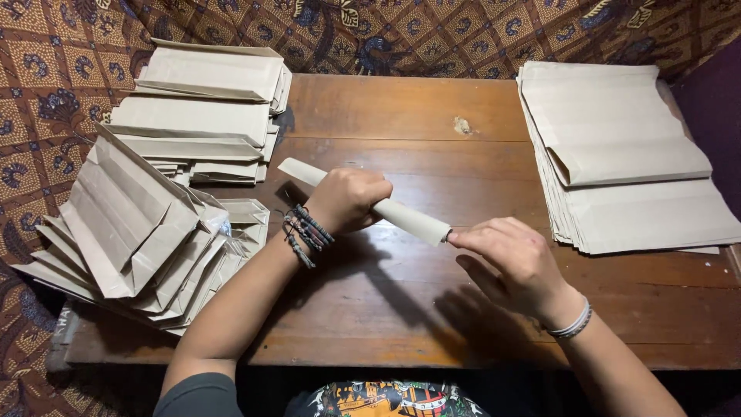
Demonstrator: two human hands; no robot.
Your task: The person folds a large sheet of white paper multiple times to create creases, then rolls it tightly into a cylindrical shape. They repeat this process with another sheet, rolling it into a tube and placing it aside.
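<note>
Head view: the camera looks down at a wooden table (432, 309) with two bare hands over it.
Right hand (515, 259): nearest to the camera, open and loose, its fingertips touch the right end of a rolled paper bag (409, 218); it holds nothing.
Left hand (349, 198): closed around the middle of the rolled paper bag, which lies tilted above the table centre.
Left pile (139, 232): folded paper bags, fanned out at the table's left edge.
Far left stack (204, 108): more folded bags.
Right stack (625, 154): flat paper bags, well apart from the hands.
Behind: patterned brown cloth (432, 35).
</note>
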